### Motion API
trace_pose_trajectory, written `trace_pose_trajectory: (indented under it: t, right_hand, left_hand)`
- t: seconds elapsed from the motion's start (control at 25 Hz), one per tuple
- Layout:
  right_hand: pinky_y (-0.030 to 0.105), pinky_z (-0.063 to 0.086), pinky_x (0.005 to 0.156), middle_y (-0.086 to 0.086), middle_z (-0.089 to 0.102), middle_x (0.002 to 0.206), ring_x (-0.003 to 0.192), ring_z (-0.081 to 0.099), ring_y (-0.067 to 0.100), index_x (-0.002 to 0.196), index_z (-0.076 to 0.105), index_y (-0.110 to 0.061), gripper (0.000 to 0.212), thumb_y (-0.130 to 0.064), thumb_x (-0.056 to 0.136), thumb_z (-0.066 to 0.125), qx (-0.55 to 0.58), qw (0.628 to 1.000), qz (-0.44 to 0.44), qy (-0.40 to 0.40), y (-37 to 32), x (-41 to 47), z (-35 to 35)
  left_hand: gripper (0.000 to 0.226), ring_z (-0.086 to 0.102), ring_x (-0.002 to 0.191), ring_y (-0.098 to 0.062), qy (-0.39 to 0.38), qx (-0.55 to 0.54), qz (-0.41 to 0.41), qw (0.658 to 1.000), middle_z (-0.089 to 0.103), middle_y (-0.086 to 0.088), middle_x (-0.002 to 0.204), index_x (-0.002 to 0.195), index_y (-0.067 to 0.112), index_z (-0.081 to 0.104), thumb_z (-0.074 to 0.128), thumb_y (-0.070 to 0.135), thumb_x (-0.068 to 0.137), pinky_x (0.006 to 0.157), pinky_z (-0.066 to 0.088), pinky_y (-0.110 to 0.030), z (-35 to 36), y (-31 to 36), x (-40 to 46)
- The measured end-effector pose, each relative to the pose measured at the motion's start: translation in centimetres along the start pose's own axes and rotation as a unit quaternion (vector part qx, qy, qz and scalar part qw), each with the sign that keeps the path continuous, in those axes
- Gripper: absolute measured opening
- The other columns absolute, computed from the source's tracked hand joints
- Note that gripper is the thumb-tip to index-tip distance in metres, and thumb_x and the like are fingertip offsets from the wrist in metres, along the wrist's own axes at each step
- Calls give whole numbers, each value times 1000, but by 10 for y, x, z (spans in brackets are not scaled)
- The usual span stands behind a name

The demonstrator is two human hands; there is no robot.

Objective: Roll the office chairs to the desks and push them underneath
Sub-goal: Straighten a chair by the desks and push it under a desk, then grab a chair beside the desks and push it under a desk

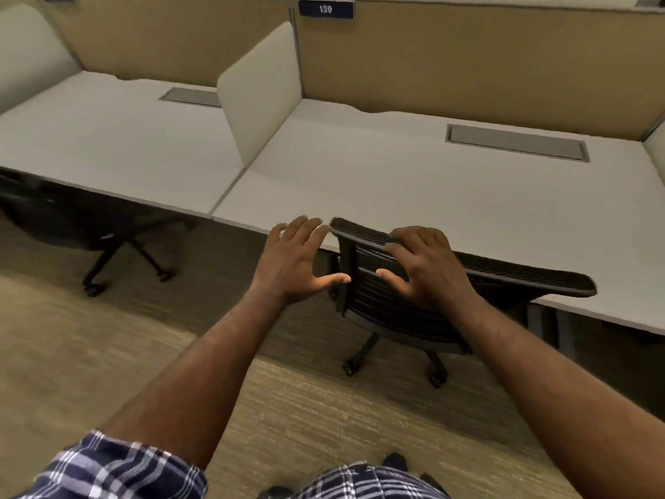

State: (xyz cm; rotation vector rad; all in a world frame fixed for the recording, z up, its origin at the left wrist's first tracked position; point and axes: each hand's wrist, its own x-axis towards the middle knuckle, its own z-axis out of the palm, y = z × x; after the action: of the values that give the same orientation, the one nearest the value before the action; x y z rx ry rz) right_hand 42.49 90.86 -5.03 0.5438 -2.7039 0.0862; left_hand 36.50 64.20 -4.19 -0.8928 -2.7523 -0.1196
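Observation:
A black mesh-backed office chair (503, 275) stands at the front edge of the right white desk (414, 181), its seat under the desktop and its backrest top level with the desk edge. My right hand (424, 268) rests on the left part of the backrest's top rim, fingers spread over it and thumb on the back face. My left hand (298, 261) hovers just left of the backrest's corner, fingers apart, holding nothing. A second black chair (72, 225) sits pushed under the left desk (108, 138).
A cream divider panel (262, 91) separates the two desks. Tan partition walls run behind, with a sign reading 139 (325, 9). Grey cable hatches (518, 142) are set into the desktops. Carpeted floor (90, 354) lies in front.

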Motion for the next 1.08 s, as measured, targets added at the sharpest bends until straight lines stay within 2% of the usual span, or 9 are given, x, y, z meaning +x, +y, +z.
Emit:
trace_pose_trajectory:
  t: [0.12,0.24,0.4,0.6,0.84,1.08]
  right_hand:
    - [49,38,98,11,59,125,117,52,31,117,64,-14,45,-49,89,62,16,998,-41,-35,-64,36,25]
    - [50,39,99,9,60,125,117,54,30,116,65,-16,44,-51,90,61,39,993,-88,-64,-138,72,53]
    - [49,38,100,8,60,127,118,53,29,118,64,-19,46,-55,91,56,62,985,-136,-86,-235,120,84]
    - [50,35,104,5,58,131,122,52,27,122,62,-22,47,-56,91,56,95,967,-206,-120,-339,172,113]
    - [50,29,109,4,51,140,131,44,26,130,57,-25,50,-57,93,51,125,938,-277,-164,-419,253,169]
    - [52,31,109,3,50,141,133,43,26,132,51,-26,53,-58,90,50,143,915,-334,-176,-496,377,233]
  left_hand:
    - [92,37,137,-27,0,17,-59,998,46,-8,146,142,16,42,39,83,80,108,32,-48,-7,-60,-59]
    - [89,36,139,-25,-2,9,-153,988,46,-5,147,144,17,42,49,79,80,110,30,-48,-12,-126,-132]
    - [88,42,136,-25,4,8,-236,972,51,-7,143,140,13,50,62,72,76,108,32,-50,-25,-202,-226]
    - [86,47,132,-25,2,10,-328,945,54,-7,139,136,11,53,70,69,73,105,36,-51,-38,-266,-319]
    - [90,44,136,-26,-23,12,-426,904,50,-10,145,140,9,49,69,69,75,107,33,-53,-31,-337,-382]
    - [94,46,134,-29,-36,26,-489,871,51,-12,145,142,6,48,73,66,73,106,34,-52,-29,-443,-396]
